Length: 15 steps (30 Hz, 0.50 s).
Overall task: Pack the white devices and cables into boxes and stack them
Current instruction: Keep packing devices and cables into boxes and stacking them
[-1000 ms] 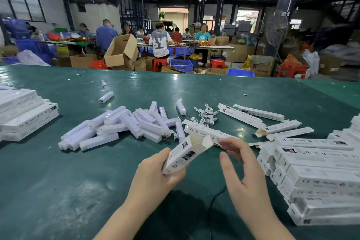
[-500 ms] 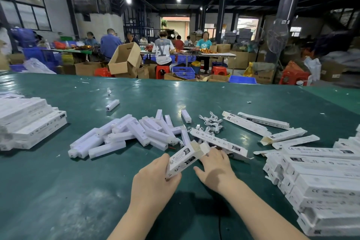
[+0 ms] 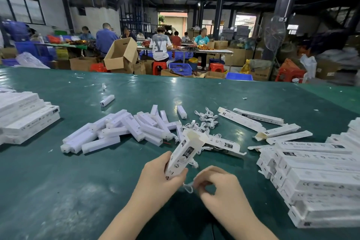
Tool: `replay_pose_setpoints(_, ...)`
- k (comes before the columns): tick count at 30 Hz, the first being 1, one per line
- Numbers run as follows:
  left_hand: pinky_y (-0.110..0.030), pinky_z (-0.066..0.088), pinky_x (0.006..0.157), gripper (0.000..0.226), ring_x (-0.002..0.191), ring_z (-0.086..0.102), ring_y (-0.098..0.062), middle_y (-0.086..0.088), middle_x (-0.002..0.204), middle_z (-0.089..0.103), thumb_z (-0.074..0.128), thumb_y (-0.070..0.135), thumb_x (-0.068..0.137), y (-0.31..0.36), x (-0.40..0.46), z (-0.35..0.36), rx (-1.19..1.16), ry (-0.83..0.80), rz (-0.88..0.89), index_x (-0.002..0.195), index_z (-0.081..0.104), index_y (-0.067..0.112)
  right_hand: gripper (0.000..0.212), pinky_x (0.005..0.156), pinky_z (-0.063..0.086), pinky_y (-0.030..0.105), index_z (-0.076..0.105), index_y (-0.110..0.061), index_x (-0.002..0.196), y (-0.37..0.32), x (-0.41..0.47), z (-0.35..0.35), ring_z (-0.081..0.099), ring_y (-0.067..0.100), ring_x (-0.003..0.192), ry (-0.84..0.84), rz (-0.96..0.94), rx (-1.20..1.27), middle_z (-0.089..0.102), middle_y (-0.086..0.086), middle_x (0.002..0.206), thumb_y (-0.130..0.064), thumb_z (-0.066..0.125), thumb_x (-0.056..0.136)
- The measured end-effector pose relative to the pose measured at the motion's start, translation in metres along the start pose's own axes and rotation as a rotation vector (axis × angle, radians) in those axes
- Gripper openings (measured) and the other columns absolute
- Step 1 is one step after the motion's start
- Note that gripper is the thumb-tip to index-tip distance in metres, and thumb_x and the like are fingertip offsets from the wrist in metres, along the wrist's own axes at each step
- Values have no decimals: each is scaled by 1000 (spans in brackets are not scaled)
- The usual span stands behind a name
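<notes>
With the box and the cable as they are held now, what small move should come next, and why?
Probably lift the thin white cable, pinched in the right hand, into the open top end of the long white cardboard box that the left hand holds tilted: the flaps stand open and the cable is still outside.

Open box (image 3: 184, 153): long, white, printed, tilted with its open flapped end toward 1 o'clock, lower end gripped in the left hand (image 3: 159, 179). Cable (image 3: 188, 188): thin white loop, pinched by the right hand (image 3: 218, 187), just at 4 o'clock of the box's base. Devices (image 3: 120, 130): white bars heaped loosely at 10 o'clock. Loose cables (image 3: 206, 119): tangled at 12 o'clock. Stacked boxes (image 3: 319, 177): at 3 o'clock; a second stack (image 3: 25, 117) at 9 o'clock.
</notes>
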<state>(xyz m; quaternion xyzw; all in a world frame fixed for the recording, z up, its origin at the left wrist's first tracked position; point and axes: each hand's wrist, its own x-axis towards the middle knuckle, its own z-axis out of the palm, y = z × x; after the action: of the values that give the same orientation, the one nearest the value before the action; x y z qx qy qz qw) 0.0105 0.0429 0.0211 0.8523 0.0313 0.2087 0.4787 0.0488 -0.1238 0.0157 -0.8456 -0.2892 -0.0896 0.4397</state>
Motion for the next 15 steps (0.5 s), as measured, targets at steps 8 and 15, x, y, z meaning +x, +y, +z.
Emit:
replay_pose_setpoints(8,-22,55,60,16,65,70,-17,-3,72,72,78,15,77,14,3,-3,-341,48,-188,71,64,20,42,67,49,10,70,-26,66,-6,-5,-1,67,7,71,240,40,289,70,-11,74,15,66,68)
replay_pose_setpoints(15,-26,58,67,21,73,72,-20,-10,77,73,80,10,74,20,3,-5,-505,4,-281,76,59,7,59,67,53,17,58,-44,114,-12,-11,0,62,11,81,71,-162,172,55,-20,111,-6,71,71)
